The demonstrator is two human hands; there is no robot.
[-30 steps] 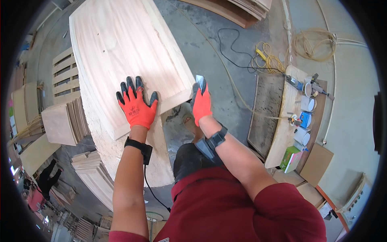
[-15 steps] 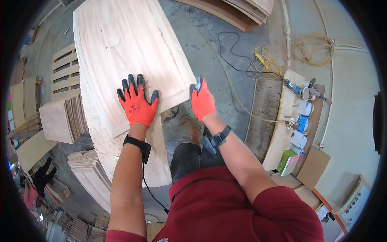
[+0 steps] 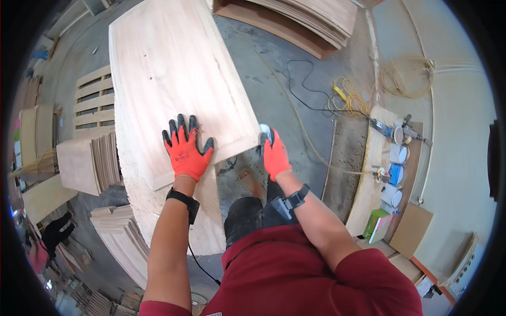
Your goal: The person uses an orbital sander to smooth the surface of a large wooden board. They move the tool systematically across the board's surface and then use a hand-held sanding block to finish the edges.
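A pale wooden panel (image 3: 174, 58) with a raised border lies on a rough-edged wooden slab (image 3: 203, 221). My left hand (image 3: 187, 150), in a red glove with black fingertips, rests flat on the panel near its closest edge, fingers spread. At the panel's near right corner, my right hand (image 3: 275, 155) is closed around a small pale bluish-white piece (image 3: 265, 129), its kind mostly hidden by the fingers. That hand wears the same sort of glove and is against or just beside the corner; I cannot tell whether it touches the wood.
Stacked boards stand at left (image 3: 87, 163) and far right (image 3: 295, 21). A slatted pallet (image 3: 95, 100) lies beyond the left stack. To the right, a bench (image 3: 363, 174) carries a blue power tool (image 3: 380, 126) and several tubs. Yellow cable (image 3: 350, 100) coils on the floor.
The whole view has shifted, so the panel and both hands sit lower in it. My left hand stays flat on the panel; my right hand remains at the corner, holding the pale piece.
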